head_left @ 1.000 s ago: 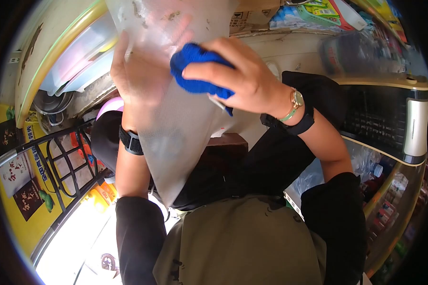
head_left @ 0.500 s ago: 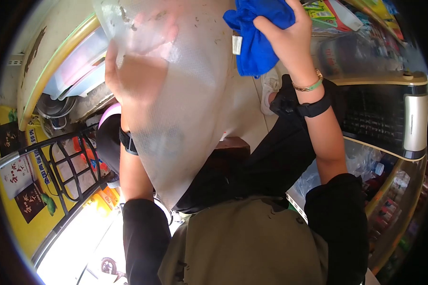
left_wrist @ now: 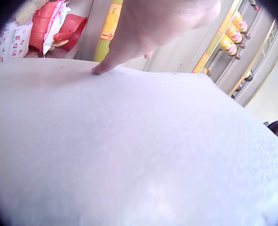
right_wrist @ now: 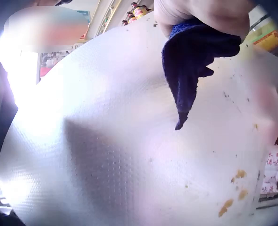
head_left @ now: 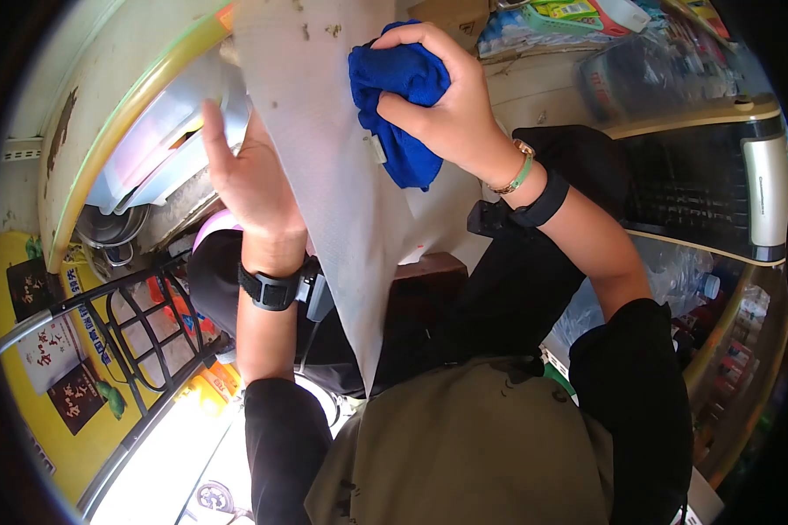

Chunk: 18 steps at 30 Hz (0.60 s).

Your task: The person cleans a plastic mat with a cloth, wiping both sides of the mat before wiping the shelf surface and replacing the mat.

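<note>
A translucent, textured plastic sheet [head_left: 333,175] hangs upright before the person, its lower corner pointing down toward the lap. My left hand [head_left: 258,188] is at its left edge, thumb raised and straight, with the other fingers partly hidden behind the sheet. In the left wrist view, a fingertip of that hand [left_wrist: 162,28] meets the sheet's surface. My right hand [head_left: 455,105] grips a bunched blue cloth [head_left: 403,74] with a small white tag, held over the sheet's front. The right wrist view shows brown stains [right_wrist: 233,188] on the sheet below the dark-looking cloth [right_wrist: 190,61].
A black-and-silver appliance [head_left: 700,184] stands on a shelf at the right, with clear plastic bottles [head_left: 665,280] beneath it. Plastic tubs [head_left: 162,131] and a metal pot [head_left: 114,226] sit at the left. Nearer is a black metal rack [head_left: 140,324].
My right hand swung right with the cloth, off the sheet, then came back left over it. The sheet has turned more edge-on, and more of my left hand now shows beside it.
</note>
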Each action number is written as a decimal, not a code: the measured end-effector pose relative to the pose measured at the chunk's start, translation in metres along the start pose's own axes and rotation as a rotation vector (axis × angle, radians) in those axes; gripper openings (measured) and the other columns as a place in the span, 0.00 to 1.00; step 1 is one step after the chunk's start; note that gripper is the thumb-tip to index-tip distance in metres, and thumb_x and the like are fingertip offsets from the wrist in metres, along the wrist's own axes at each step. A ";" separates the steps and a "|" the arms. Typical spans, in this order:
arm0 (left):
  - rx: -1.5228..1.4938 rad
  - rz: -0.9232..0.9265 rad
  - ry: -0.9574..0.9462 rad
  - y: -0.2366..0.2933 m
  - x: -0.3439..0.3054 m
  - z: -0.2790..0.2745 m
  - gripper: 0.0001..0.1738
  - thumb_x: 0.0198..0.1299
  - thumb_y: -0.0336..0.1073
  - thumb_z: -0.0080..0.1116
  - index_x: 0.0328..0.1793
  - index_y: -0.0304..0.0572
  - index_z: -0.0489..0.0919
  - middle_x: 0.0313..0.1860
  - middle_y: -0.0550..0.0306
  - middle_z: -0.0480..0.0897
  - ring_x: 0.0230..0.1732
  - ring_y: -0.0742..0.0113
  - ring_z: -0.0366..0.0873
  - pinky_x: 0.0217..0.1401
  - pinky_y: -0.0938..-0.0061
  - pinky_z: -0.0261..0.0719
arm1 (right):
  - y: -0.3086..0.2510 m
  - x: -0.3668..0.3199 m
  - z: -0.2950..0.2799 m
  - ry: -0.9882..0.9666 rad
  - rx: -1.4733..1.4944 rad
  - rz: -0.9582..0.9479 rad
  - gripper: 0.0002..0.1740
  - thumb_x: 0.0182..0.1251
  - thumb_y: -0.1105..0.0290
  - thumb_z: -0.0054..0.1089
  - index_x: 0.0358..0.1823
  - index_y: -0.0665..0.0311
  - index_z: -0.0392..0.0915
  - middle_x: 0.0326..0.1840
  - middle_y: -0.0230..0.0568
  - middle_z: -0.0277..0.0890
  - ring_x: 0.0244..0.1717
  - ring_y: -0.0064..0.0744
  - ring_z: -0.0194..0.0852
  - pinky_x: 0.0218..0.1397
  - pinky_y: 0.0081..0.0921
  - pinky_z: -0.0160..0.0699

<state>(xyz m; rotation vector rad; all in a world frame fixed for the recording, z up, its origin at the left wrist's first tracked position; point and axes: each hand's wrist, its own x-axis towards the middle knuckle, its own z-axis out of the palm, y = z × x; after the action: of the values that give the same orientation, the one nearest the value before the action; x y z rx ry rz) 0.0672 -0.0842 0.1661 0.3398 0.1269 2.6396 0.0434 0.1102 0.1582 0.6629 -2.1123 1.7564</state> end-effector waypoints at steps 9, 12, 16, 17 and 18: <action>0.116 0.051 0.238 -0.026 -0.003 -0.006 0.43 0.65 0.67 0.36 0.75 0.42 0.60 0.73 0.51 0.64 0.72 0.54 0.60 0.75 0.59 0.54 | -0.011 0.001 0.005 0.030 -0.165 -0.306 0.24 0.39 0.76 0.69 0.44 0.58 0.77 0.42 0.40 0.73 0.47 0.44 0.72 0.53 0.34 0.72; 0.163 0.059 0.329 -0.036 0.012 -0.013 0.42 0.66 0.67 0.37 0.74 0.42 0.61 0.72 0.51 0.65 0.72 0.54 0.60 0.75 0.58 0.53 | -0.019 0.002 0.004 0.024 -0.246 -0.393 0.25 0.38 0.76 0.69 0.44 0.56 0.77 0.43 0.40 0.72 0.47 0.45 0.72 0.49 0.35 0.73; 0.228 0.069 0.444 -0.047 0.013 -0.013 0.41 0.66 0.66 0.38 0.74 0.42 0.61 0.72 0.51 0.65 0.73 0.54 0.60 0.76 0.57 0.52 | -0.027 -0.014 0.014 -0.169 -0.265 -0.362 0.31 0.35 0.75 0.75 0.48 0.51 0.79 0.48 0.42 0.73 0.47 0.46 0.74 0.51 0.37 0.76; 0.244 0.071 0.471 -0.050 0.012 -0.012 0.41 0.66 0.66 0.38 0.74 0.42 0.61 0.72 0.50 0.65 0.73 0.54 0.59 0.76 0.57 0.52 | -0.024 -0.014 0.020 -0.135 -0.362 -0.472 0.30 0.34 0.75 0.75 0.46 0.49 0.79 0.47 0.40 0.72 0.44 0.45 0.74 0.48 0.36 0.76; 0.259 0.076 0.497 -0.047 0.007 -0.011 0.41 0.66 0.65 0.38 0.73 0.42 0.62 0.72 0.50 0.65 0.73 0.54 0.59 0.76 0.57 0.52 | -0.019 -0.014 0.023 -0.132 -0.427 -0.487 0.30 0.35 0.75 0.75 0.46 0.49 0.78 0.47 0.40 0.71 0.44 0.44 0.74 0.46 0.37 0.76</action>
<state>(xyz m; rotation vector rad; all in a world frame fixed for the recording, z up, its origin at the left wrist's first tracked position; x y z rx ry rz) 0.0792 -0.0392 0.1498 -0.2424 0.6300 2.7304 0.0667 0.0876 0.1620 1.0705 -2.0789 0.9920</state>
